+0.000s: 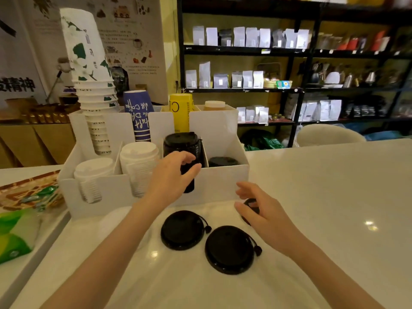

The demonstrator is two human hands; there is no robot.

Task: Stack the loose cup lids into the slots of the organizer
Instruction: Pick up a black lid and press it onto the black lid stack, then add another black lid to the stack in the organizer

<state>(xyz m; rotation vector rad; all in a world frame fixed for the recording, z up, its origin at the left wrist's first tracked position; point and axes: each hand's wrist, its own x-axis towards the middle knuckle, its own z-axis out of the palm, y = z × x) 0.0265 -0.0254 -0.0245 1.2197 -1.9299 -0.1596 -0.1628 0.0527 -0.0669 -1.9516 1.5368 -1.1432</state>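
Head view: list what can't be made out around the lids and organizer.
- Lid under the right hand: mostly covered, grip unclear.
- Black stack: lower part behind the left hand.
- Rightmost slot: front wall hides the lid count.
- Poster text: too small.

Head-worn camera looks forward and down, close over the counter.

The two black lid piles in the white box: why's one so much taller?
The tall black stack rises above the organizer wall, with the left hand on it. The short black stack sits low in the neighbouring slot, untouched. Both hold black lids.
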